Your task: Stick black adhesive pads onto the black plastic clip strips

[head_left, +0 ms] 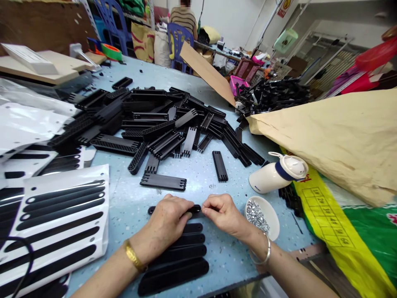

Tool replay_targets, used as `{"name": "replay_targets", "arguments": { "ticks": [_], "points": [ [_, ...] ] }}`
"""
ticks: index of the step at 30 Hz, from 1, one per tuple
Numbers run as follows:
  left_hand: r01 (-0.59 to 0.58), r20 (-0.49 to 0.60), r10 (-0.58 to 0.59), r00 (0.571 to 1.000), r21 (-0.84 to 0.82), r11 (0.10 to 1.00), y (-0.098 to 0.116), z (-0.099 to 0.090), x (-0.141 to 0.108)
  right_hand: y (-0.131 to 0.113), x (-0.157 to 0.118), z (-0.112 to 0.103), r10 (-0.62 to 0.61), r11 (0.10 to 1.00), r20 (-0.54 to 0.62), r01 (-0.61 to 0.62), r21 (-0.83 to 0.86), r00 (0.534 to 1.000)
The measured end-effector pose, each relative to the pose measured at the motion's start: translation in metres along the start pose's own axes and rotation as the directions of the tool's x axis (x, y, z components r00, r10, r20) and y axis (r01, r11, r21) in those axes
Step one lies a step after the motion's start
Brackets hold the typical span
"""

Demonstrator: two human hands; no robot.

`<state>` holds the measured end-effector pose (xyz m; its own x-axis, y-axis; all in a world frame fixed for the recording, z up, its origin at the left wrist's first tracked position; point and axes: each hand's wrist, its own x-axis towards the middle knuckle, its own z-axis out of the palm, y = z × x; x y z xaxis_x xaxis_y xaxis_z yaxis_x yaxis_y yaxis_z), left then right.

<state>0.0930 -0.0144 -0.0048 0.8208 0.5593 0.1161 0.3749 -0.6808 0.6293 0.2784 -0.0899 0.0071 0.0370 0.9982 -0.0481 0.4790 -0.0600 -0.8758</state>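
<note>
A narrow black strip (194, 208) was held on the blue table (232, 256), beyond the row of black strips (186, 251), gripped in the left hand (169, 215). The right hand (223, 212) was pinched closed at the strip's end, though whether anything was gripped there cannot be told.

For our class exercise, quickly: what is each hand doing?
Left hand: closed on a black strip.
Right hand: fingers pinched; contents can't be told.
</note>
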Motion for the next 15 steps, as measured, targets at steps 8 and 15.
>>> {"name": "replay_targets", "arguments": {
  "ticks": [8,15],
  "points": [
    [-0.040,-0.035,0.041,0.999,0.027,0.999,0.000,0.000,0.000,0.019,-0.021,-0.013,0.119,0.978,-0.161,-0.144,-0.152,0.980],
    [-0.037,-0.031,0.038,0.999,0.038,0.999,-0.001,0.001,0.000,-0.001,-0.023,-0.010,-0.119,0.923,-0.159,0.050,-0.382,0.980]
  ]
}}
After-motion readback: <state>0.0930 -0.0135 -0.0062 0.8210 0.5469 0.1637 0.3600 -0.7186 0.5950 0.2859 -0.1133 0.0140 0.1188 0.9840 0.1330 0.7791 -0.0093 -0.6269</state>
